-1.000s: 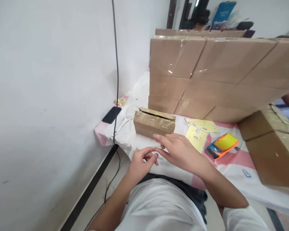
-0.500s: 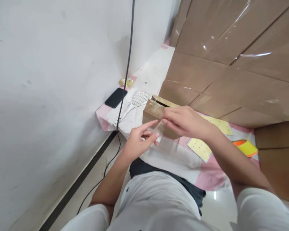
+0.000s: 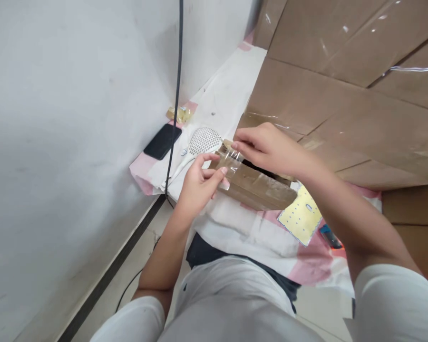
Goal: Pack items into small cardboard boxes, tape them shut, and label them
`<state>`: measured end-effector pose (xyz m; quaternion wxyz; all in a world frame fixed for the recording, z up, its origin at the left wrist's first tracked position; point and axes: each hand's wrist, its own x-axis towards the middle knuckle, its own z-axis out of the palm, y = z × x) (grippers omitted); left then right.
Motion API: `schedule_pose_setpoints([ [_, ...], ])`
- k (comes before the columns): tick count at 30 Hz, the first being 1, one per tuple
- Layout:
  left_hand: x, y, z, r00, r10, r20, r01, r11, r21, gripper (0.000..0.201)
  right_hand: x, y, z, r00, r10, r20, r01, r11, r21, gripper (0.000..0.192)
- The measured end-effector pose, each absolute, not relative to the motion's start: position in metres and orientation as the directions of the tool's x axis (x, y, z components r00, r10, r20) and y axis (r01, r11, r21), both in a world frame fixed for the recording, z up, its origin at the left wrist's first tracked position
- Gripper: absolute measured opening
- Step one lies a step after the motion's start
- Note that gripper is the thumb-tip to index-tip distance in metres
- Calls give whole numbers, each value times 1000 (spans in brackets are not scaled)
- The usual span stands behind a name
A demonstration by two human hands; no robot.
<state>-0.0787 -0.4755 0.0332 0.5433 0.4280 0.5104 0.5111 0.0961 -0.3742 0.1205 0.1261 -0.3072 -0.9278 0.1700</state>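
A strip of clear tape [image 3: 234,157] stretches between my two hands over one end of a small brown cardboard box [image 3: 258,187]. My left hand [image 3: 203,183] pinches the tape's near end between thumb and fingers, at the box's left corner. Above the box's far edge, my right hand [image 3: 262,145] holds the other end in closed fingertips. A dark gap shows along the top of the box beside my right hand. Whether the tape touches the cardboard cannot be made out.
Behind the box lies a white perforated paddle [image 3: 205,140], with a black phone [image 3: 163,141] to its left. A black cable [image 3: 178,71] hangs in front. Yellow dotted cards [image 3: 301,216] lie right on the cloth [image 3: 235,228]. Stacked cartons [image 3: 342,109] rise at the right.
Both hands have moved up and away from me, drawing the clear tape across the box end. The box now sits turned, with its long side showing.
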Motion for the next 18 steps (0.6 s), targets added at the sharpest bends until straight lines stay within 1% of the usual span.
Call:
schedule_pose_setpoints([
  [3,-81,-459,33,-92,988,-126,-44,122,992,37,88,-355,111,-764,629,143,563,759,-326,38],
  [5,-86,-450,36,-61,986,-152,23,154,988,35,82,-343,102,-762,633,133,577,758,-304,37],
  [8,-93,-440,44,32,979,-202,164,194,967,31,77,-330,89,-755,653,63,611,735,-295,31],
  [10,-95,-434,50,63,973,-222,269,198,943,27,76,-325,82,-750,661,19,628,720,-295,28],
  [12,-95,-426,54,81,966,-246,352,203,914,23,77,-322,77,-750,661,12,626,716,-310,28],
  [15,-95,-419,59,88,966,-245,432,184,883,20,79,-322,71,-745,666,45,616,712,-338,28],
  [18,-96,-421,63,48,976,-213,553,152,819,19,79,-325,69,-720,694,13,660,690,-297,27],
])
